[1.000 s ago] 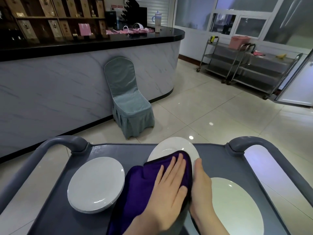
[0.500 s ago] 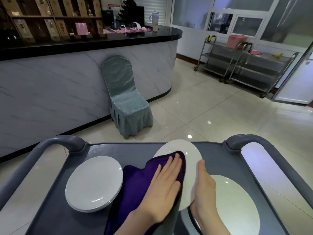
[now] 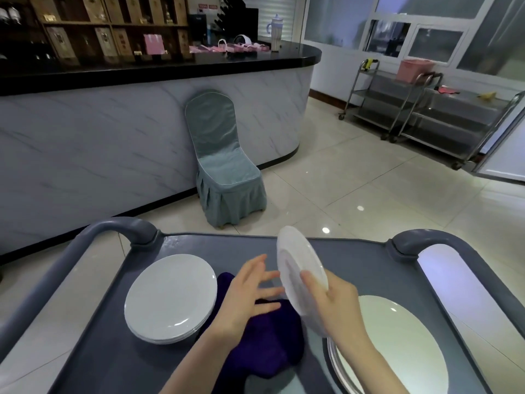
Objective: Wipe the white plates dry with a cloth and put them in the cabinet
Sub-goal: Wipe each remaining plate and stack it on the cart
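Observation:
My right hand grips a white plate by its lower edge and holds it tilted up on edge above the grey cart. My left hand hovers just left of the plate with fingers spread, holding nothing. The purple cloth lies crumpled on the cart under my left hand. A stack of white plates sits on the cart's left side. Another white plate lies at the right on a metal-rimmed tray.
The cart has raised grey handles at left and right. Beyond it stand a blue-green covered chair against a marble counter, and steel trolleys at the far right on the tiled floor.
My left hand has lifted off the cloth, which dropped onto the cart. My right hand has raised the plate and tipped it up on edge.

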Motion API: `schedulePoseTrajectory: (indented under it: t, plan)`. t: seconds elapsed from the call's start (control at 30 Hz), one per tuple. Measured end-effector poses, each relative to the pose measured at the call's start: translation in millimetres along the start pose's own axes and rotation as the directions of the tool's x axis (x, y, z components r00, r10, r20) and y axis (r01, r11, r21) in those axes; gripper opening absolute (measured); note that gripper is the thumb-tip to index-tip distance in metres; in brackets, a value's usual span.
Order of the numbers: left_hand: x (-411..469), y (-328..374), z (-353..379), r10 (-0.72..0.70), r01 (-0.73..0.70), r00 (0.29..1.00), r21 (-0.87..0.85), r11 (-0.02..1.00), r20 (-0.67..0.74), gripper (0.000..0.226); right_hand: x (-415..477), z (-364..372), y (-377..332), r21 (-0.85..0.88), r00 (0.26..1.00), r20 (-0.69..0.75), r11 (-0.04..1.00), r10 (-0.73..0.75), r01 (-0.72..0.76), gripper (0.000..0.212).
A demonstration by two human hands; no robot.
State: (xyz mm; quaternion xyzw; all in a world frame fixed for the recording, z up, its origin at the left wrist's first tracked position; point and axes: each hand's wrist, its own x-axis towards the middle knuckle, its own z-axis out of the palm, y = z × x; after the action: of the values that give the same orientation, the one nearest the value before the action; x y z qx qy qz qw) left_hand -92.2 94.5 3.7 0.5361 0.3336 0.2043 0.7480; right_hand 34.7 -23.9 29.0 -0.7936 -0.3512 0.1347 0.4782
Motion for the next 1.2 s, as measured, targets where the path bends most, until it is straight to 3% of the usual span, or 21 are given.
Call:
schedulePoseTrajectory:
  t: [0.07,0.13,0.17,0.23,0.3,0.33,0.43,0.5,0.57,0.63,0.8,0.97,1.2]
  plan:
    - [-2.8,12.4,-8.0,-0.068,0.061,0.997,-0.211,0.976,-0.029,0.029,-11.8,13.3,-4.4,-0.18,0.932,0.155,0.919,-0.327,0.352,0.014]
    - [-6.5,16.5,-18.7,-0.105,0.079,0.989,-0.236,0.968,-0.102,0.034,-19.0,29.8,-2.0,-0.333,0.806,0.313,0.737,-0.503,0.589,0.032]
    - [-8.2,14.4,-24.5,-0.111,0.073,0.981,-0.23,0.971,-0.159,0.035,-19.4,39.0,0.0,-0.366,0.764,0.404,0.677,-0.502,0.638,0.042]
    - [-11.7,5.2,-37.9,-0.11,0.041,0.952,-0.237,0.971,-0.286,0.036,-15.0,52.0,-2.1,-0.351,0.718,0.573,0.672,-0.396,0.652,0.05]
    - [-15.2,-3.5,-52.4,-0.119,0.022,0.924,-0.258,0.966,-0.363,0.037,-10.4,59.8,-0.1,-0.28,0.657,0.7,0.739,-0.279,0.613,0.057]
    - [-17.2,-7.0,-60.7,-0.125,0.017,0.911,-0.267,0.964,-0.392,0.037,-8.0,63.4,0.7,-0.248,0.664,0.703,0.788,-0.254,0.564,0.06]
    - [-22.5,-15.9,-88.6,-0.141,-0.007,0.876,-0.304,0.953,-0.462,0.032,0.9,69.0,7.8,-0.193,0.859,0.478,0.933,-0.182,0.305,0.059]
    - [-26.1,-21.9,-107.7,-0.163,0.0,0.868,-0.329,0.944,-0.468,0.031,8.5,78.2,14.1,-0.203,0.957,0.289,0.975,-0.032,0.093,0.056]
    - [-29.5,-26.2,-123.6,-0.161,0.0,0.875,-0.331,0.944,-0.457,0.034,14.6,95.4,14.8,-0.071,0.944,0.272,0.983,0.184,-0.171,0.038]
    - [-30.7,-28.8,-136.1,-0.145,0.013,0.875,-0.278,0.961,-0.462,0.037,13.5,113.6,10.8,0.083,0.917,0.294,0.948,0.271,-0.307,0.021]
    - [-26.8,-32.2,-175.8,-0.017,0.063,0.848,0.07,0.995,-0.53,0.026,9.0,148.0,10.2,0.168,0.899,0.278,0.904,0.338,-0.392,0.034]
    - [-21.2,-43.1,-210.9,0.059,0.186,0.826,0.37,0.91,-0.56,0.031,12.1,181.0,7.1,0.083,0.907,0.279,0.933,0.316,-0.351,0.033]
    - [-15.7,-57.5,-238.1,0.151,0.214,0.733,0.436,0.874,-0.663,0.039,19.1,224.9,6.0,-0.059,0.913,0.25,0.946,0.323,-0.318,0.013]
